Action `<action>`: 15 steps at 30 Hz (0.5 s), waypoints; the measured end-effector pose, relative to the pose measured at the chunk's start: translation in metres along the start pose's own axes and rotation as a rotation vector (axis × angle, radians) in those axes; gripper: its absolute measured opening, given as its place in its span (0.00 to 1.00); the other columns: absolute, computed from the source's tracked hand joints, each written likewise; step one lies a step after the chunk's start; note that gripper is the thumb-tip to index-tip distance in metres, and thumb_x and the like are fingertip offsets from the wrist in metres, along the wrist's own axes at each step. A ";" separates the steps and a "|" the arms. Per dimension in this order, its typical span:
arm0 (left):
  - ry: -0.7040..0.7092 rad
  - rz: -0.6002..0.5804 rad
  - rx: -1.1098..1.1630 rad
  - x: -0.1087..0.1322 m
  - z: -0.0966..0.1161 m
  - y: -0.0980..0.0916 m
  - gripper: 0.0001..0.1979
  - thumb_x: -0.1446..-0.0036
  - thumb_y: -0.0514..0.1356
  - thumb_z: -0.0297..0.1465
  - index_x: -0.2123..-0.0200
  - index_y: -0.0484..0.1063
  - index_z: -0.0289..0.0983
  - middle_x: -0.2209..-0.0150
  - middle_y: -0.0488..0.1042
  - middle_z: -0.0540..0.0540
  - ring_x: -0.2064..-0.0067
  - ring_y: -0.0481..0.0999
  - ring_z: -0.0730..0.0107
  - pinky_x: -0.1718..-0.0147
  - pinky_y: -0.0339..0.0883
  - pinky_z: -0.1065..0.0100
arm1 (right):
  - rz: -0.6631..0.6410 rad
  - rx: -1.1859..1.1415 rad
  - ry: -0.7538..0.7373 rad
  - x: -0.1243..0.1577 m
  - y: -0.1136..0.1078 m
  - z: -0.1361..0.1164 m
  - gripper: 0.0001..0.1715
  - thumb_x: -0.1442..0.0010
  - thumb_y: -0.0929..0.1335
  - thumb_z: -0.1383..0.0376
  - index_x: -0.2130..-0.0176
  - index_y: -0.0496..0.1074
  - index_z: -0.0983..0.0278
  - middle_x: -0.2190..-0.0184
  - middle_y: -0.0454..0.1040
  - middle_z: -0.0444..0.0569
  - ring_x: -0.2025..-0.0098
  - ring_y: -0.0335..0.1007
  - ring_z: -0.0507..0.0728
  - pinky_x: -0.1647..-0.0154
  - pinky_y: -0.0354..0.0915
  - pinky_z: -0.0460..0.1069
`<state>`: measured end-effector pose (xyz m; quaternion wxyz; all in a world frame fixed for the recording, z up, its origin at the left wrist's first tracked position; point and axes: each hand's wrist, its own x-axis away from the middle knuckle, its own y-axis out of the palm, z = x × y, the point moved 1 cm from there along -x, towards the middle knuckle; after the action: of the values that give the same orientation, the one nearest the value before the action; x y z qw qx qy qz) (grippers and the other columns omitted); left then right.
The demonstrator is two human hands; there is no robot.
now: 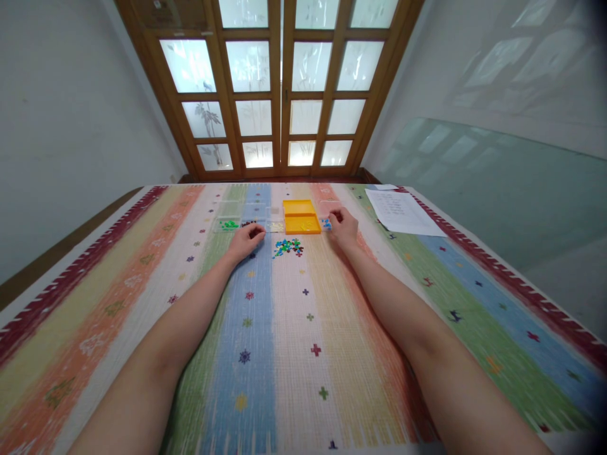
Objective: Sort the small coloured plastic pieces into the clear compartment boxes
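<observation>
A loose pile of small mixed beads (288, 248) in green, blue, yellow and dark brown lies on the striped cloth between my hands. Behind it stands an open yellow box (294, 207) with yellow pieces inside. My right hand (345, 229) is over a clear box of blue beads (325, 224), its fingertips pinched together; anything between them is too small to make out. Left of the pile, my left hand (246, 241) rests with curled fingers in front of dark brown beads (248, 223). Whatever it may hold is hidden.
Further left, green beads (229, 225) sit in an open clear box. Pale beads (275, 227) lie in another clear box beside the yellow one. Printed paper (403, 212) lies at the back right of the striped tablecloth (289, 379). Glazed wooden doors (283, 95) stand beyond the table.
</observation>
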<state>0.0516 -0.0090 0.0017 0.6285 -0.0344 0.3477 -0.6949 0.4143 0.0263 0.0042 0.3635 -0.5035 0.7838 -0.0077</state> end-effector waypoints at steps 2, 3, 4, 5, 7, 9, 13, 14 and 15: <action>-0.010 0.044 -0.012 0.000 -0.001 0.000 0.11 0.38 0.61 0.40 0.62 0.77 0.39 0.69 0.78 0.49 0.67 0.74 0.67 0.65 0.67 0.67 | 0.009 0.005 -0.008 0.000 0.001 0.006 0.14 0.37 0.65 0.58 0.59 0.77 0.63 0.64 0.80 0.52 0.63 0.74 0.60 0.60 0.67 0.53; -0.016 0.061 -0.012 0.000 -0.001 0.000 0.11 0.38 0.61 0.41 0.62 0.77 0.39 0.69 0.77 0.49 0.68 0.74 0.67 0.65 0.67 0.67 | 0.007 0.007 -0.019 0.000 0.002 0.007 0.14 0.37 0.65 0.59 0.60 0.77 0.63 0.64 0.80 0.52 0.63 0.74 0.60 0.59 0.68 0.53; -0.022 0.075 -0.009 0.000 -0.001 0.001 0.12 0.37 0.60 0.41 0.62 0.76 0.39 0.70 0.77 0.49 0.68 0.74 0.67 0.65 0.67 0.67 | 0.002 0.012 -0.028 0.001 0.002 0.009 0.14 0.37 0.65 0.59 0.59 0.77 0.63 0.64 0.80 0.52 0.63 0.74 0.60 0.59 0.68 0.53; -0.026 0.084 -0.008 0.000 -0.001 0.001 0.12 0.37 0.60 0.41 0.62 0.76 0.39 0.70 0.77 0.49 0.69 0.74 0.68 0.65 0.67 0.67 | -0.004 0.020 -0.035 0.001 0.003 0.009 0.14 0.37 0.65 0.59 0.59 0.78 0.63 0.63 0.80 0.52 0.62 0.74 0.60 0.58 0.68 0.53; -0.031 0.095 -0.011 0.000 -0.001 0.001 0.12 0.37 0.60 0.41 0.62 0.76 0.39 0.71 0.77 0.49 0.69 0.74 0.68 0.66 0.66 0.67 | -0.009 0.041 -0.040 0.002 0.004 0.010 0.15 0.37 0.65 0.60 0.59 0.78 0.63 0.63 0.80 0.52 0.62 0.74 0.61 0.57 0.68 0.54; -0.029 0.099 -0.017 -0.001 -0.001 0.001 0.12 0.37 0.60 0.41 0.61 0.77 0.39 0.70 0.77 0.49 0.69 0.74 0.68 0.66 0.67 0.67 | -0.009 0.063 -0.039 0.003 0.005 0.011 0.15 0.37 0.64 0.60 0.59 0.78 0.63 0.62 0.81 0.53 0.61 0.74 0.61 0.56 0.68 0.55; -0.029 0.121 -0.021 -0.001 -0.003 0.000 0.11 0.37 0.60 0.39 0.60 0.78 0.39 0.69 0.79 0.49 0.68 0.76 0.66 0.64 0.68 0.66 | 0.017 0.109 -0.027 0.001 0.003 0.014 0.18 0.35 0.62 0.60 0.56 0.79 0.63 0.58 0.81 0.56 0.57 0.75 0.64 0.51 0.67 0.57; -0.030 0.129 -0.021 -0.001 -0.003 0.000 0.10 0.38 0.60 0.38 0.60 0.78 0.39 0.68 0.80 0.49 0.67 0.77 0.66 0.64 0.68 0.66 | 0.031 0.121 -0.019 0.000 0.002 0.015 0.20 0.35 0.61 0.60 0.55 0.79 0.63 0.57 0.81 0.56 0.55 0.74 0.64 0.50 0.67 0.57; -0.031 0.136 -0.020 -0.001 -0.004 0.001 0.10 0.38 0.60 0.37 0.59 0.79 0.39 0.68 0.80 0.48 0.67 0.77 0.66 0.64 0.68 0.65 | 0.047 0.131 -0.010 0.000 0.002 0.016 0.20 0.35 0.61 0.61 0.55 0.79 0.63 0.57 0.81 0.57 0.54 0.74 0.65 0.50 0.67 0.58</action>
<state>0.0504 -0.0061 -0.0013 0.6793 -0.0276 0.3464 -0.6464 0.4220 0.0327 -0.0078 0.3998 -0.4602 0.7913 -0.0479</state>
